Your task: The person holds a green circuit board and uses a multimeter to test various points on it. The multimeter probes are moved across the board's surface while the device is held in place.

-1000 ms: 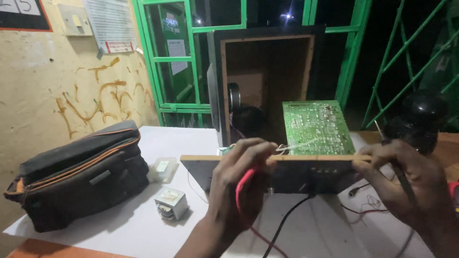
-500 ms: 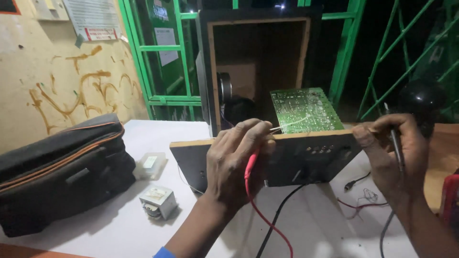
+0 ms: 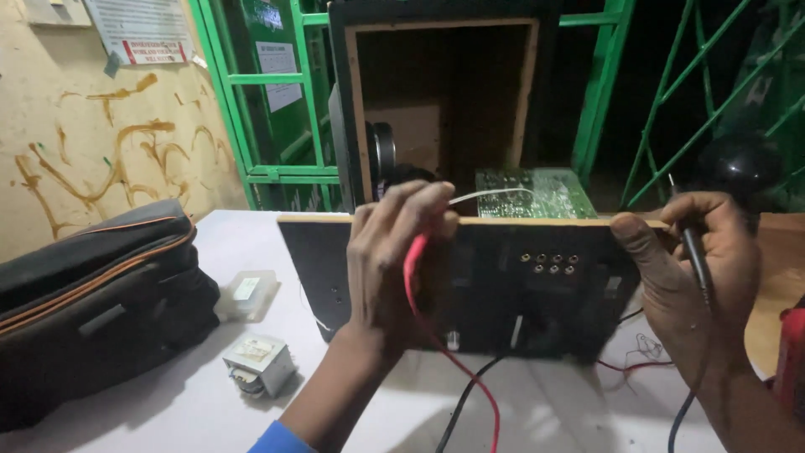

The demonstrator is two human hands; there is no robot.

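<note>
The black panel (image 3: pixel 503 285), wood-edged along its top, stands upright on the white desk (image 3: pixel 168 403), its long axis running left to right between the two hands. The left hand (image 3: pixel 394 260) is closed over the panel's top edge near the left end, pinching a red probe (image 3: pixel 412 260) whose red lead (image 3: pixel 470 386) trails down toward the person. The right hand (image 3: pixel 696 268) grips the right end and holds a dark probe (image 3: pixel 694 252) nearly vertical, tip upward. The green circuit board (image 3: pixel 537 193) lies flat just behind the top edge, nearer the left hand, in front of an open wooden speaker cabinet (image 3: pixel 444 101). A dark bag (image 3: pixel 92 302) and a small transformer (image 3: pixel 260 365) sit to the left.
</note>
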